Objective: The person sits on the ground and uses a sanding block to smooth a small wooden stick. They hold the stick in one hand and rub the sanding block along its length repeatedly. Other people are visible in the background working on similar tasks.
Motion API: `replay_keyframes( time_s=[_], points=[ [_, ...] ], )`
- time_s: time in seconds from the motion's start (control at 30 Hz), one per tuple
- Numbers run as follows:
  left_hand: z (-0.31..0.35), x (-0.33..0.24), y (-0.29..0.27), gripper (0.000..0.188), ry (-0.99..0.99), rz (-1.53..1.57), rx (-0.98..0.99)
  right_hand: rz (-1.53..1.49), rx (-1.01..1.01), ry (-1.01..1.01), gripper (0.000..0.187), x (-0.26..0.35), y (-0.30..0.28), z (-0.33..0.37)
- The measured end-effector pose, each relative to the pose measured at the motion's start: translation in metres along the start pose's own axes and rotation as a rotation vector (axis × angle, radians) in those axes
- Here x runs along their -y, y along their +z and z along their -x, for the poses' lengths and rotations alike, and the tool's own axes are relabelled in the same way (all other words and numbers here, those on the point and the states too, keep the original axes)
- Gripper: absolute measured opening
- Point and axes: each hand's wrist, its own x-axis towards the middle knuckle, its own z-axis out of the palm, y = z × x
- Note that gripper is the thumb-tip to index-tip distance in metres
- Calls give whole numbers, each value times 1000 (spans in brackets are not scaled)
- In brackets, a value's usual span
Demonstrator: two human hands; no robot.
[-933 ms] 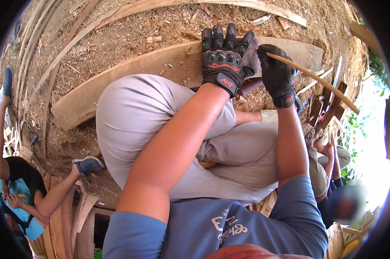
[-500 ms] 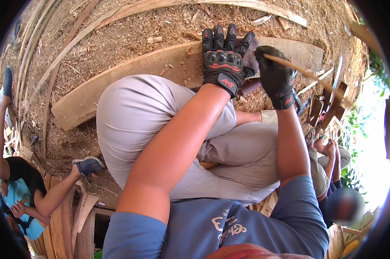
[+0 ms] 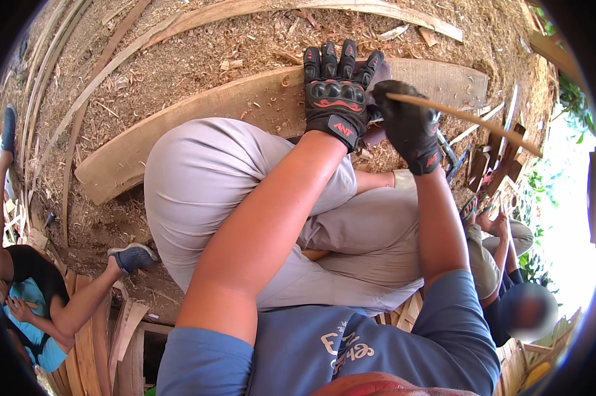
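Note:
My left hand (image 3: 336,99), in a black glove with red trim, lies flat with its fingers stretched out, palm down over a curved wooden plank (image 3: 245,102). Partly under it is a purplish-grey sheet or cloth (image 3: 382,68), mostly hidden by my hands. Just to the right, my right hand (image 3: 407,125), also black-gloved, is closed round a thin wooden stick (image 3: 473,119). The stick slants down to the right from that fist. The plank lies on the ground beyond my bent knee.
Wood shavings (image 3: 199,72) cover the ground. Long bent wood strips (image 3: 199,16) curve along the far and left sides. One person (image 3: 30,284) sits at the left, another (image 3: 502,264) at the right. Dark wooden pieces (image 3: 499,162) lie at the right, and stacked boards (image 3: 90,330) at lower left.
Both hands appear slightly further left, partly with a small shift of the whole view. The right hand with the stick has come a little lower and closer to the left hand.

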Motion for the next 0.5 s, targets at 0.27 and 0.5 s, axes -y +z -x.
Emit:
replay_keyframes(
  time_s=[0.27,0.5],
  points=[
    [1,0,0,92,5,-14,37,115,-43,64,8,-12,-9,-9],
    [1,-1,2,92,30,31,-20,223,-156,-153,14,-37,-27,-18]
  ],
)
